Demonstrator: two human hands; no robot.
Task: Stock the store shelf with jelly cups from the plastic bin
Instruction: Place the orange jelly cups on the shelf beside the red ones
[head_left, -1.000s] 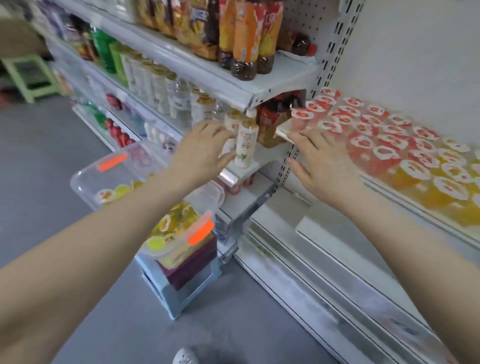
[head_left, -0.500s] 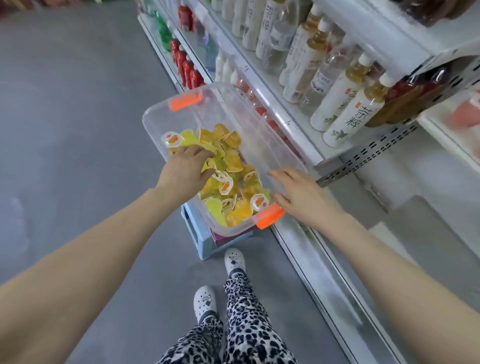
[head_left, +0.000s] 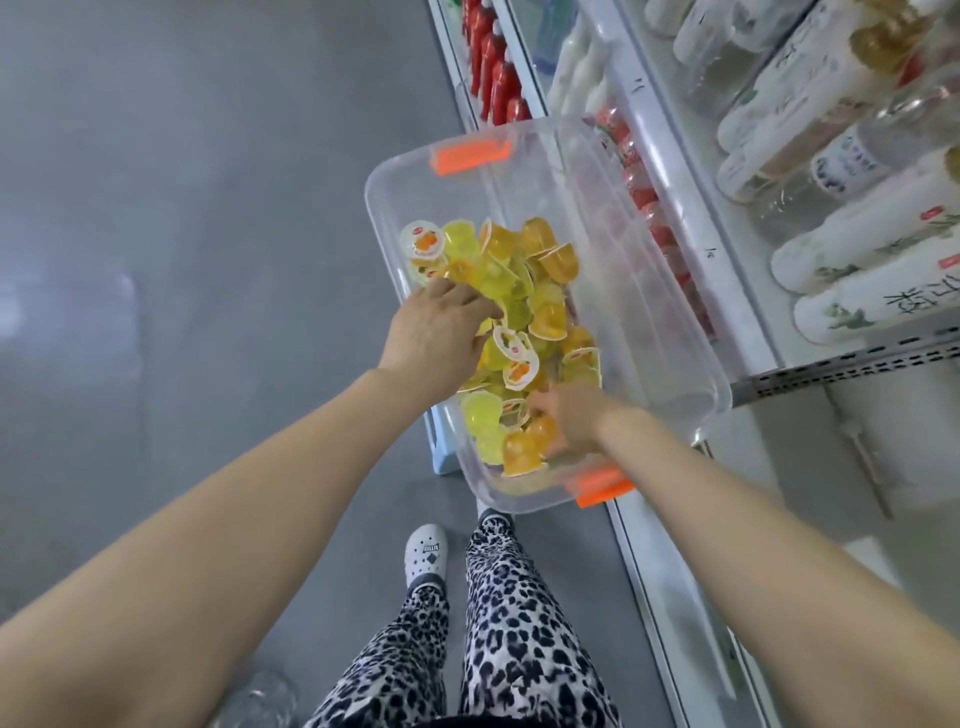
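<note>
Down at floor level beside the store shelf (head_left: 662, 156), the clear plastic bin (head_left: 623, 291) is found sitting on a pale blue stool (head_left: 440, 452), of which only a corner is seen under the bin's left side. An orange latch (head_left: 470, 156) is clipped on the far end and a second latch (head_left: 605, 486) on the near end. The jelly cups (head_left: 519, 270) are all heaped inside the bin, mostly along its left half. Yellow and orange ones are jumbled together, some tipped on their sides and a few turned so the printed foil lids are shown. Both hands are reached down into the heap. The left hand (head_left: 441, 332) is laid on the yellow cups around the middle of the pile, fingers bent down among them, so its grip can't really be made out, whether anything is held or not. The right hand (head_left: 566, 421) is pushed in at the near end, just beside an orange cup (head_left: 522, 452). Its fingertips are buried as well, so that grip cannot be told either. White-labelled bottles (head_left: 857, 249) are lined up on the shelf to the right, and red bottles (head_left: 493, 67) are racked on a lower level past the bin's far end. Leopard-print trousers (head_left: 519, 623) and a white clog (head_left: 427, 553) are caught at the bottom, over the grey floor (head_left: 156, 208).
</note>
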